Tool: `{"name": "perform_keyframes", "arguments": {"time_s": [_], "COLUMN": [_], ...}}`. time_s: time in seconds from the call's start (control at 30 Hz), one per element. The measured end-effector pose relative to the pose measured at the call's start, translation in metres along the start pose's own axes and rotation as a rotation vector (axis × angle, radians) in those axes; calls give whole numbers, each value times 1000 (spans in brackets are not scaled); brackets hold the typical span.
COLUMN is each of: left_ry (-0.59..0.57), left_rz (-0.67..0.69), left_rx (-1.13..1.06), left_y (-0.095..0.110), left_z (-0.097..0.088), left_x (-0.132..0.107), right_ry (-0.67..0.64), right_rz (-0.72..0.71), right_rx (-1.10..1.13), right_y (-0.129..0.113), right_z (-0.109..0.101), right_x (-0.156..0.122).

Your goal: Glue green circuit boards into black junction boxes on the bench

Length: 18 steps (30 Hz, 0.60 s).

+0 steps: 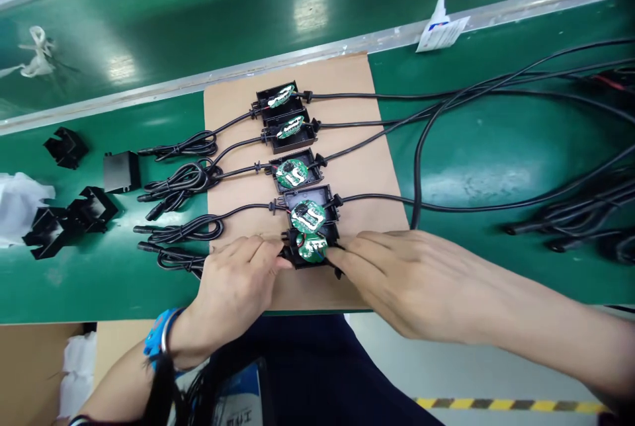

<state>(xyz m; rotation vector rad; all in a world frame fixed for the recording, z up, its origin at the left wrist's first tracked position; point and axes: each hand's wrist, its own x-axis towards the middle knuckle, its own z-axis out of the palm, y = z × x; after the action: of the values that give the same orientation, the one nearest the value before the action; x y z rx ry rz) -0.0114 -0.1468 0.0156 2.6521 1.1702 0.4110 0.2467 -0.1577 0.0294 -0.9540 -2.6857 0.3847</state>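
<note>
Several open black boxes, each with a round green circuit board and a black cable through it, lie in a row on a brown cardboard sheet [347, 168]. Both hands meet at the nearest box [311, 251]. My left hand [238, 280] has its fingers pressed together against the box's left end. My right hand [397, 274] pinches the box's right end, fingers close together. The green board [312, 249] sits tilted in this box. The box just behind it [310, 211] holds a flat board.
Coiled cable ends [183, 181] lie left of the cardboard. Black plastic lids [69, 211] and white wrapping [17, 204] sit at the far left. Long black cables [496, 108] run right across the green bench. A white label [441, 29] lies by the metal rail.
</note>
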Motion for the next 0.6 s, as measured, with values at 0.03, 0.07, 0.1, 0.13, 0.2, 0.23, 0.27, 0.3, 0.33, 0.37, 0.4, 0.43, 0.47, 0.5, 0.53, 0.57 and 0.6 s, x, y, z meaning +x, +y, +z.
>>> {"name": "perform_keyframes", "arguments": {"time_s": [0.03, 0.07, 0.1, 0.13, 0.2, 0.23, 0.27, 0.3, 0.33, 0.37, 0.4, 0.43, 0.47, 0.5, 0.53, 0.57, 0.6], "left_ry": [-6, -15, -23, -31, -61, -85, -116, -149, -178, -189, -176, -141, -92, -42, 0, 28, 37], "left_rz": [-16, -34, -52, -74, -127, -162, -203, -246, -285, -314, -323, -310, -278, -234, -187, -140, -102], "left_rx": [-15, -44, -87, -142, -267, -331, -397, -464, -528, -577, -601, -591, -543, -465, -372, -284, -213], "left_y": [-1, -1, -2, -3, -5, -7, -7, -8, -8, -7, -6, -5, -3, -1, 0, 2, 3], "left_z": [1, 2, 1, 1, -2, -3, -4, -5, -6, -5, -5, -3, -2, 0, 2, 4, 5], "left_x": [0, 0, 1, 2, 5, 7, 9, 10, 11, 12, 13, 13, 13, 12, 11, 9, 8], "right_ry": [-21, -47, -68, -79, -75, -67, -62, -59, -62, -68, -71, -72, -71, -68, -65, -62, -59], "right_rz": [15, 32, 48, 63, 89, 102, 109, 115, 119, 123, 126, 129, 133, 138, 140, 141, 140], "right_rx": [1, -2, -8, -17, -42, -55, -61, -60, -53, -42, -30, -17, -6, 1, 5, 7, 7], "right_y": [-2, -4, -5, -6, -6, -5, -5, -4, -3, -3, -2, -2, -2, -1, -1, -1, -1], "right_z": [3, 5, 8, 10, 13, 15, 16, 17, 18, 18, 19, 19, 19, 20, 20, 20, 20], "right_x": [2, 4, 4, 4, 3, 2, 1, 0, 0, 0, 0, 0, 0, 0, 0, 0, 0]}}
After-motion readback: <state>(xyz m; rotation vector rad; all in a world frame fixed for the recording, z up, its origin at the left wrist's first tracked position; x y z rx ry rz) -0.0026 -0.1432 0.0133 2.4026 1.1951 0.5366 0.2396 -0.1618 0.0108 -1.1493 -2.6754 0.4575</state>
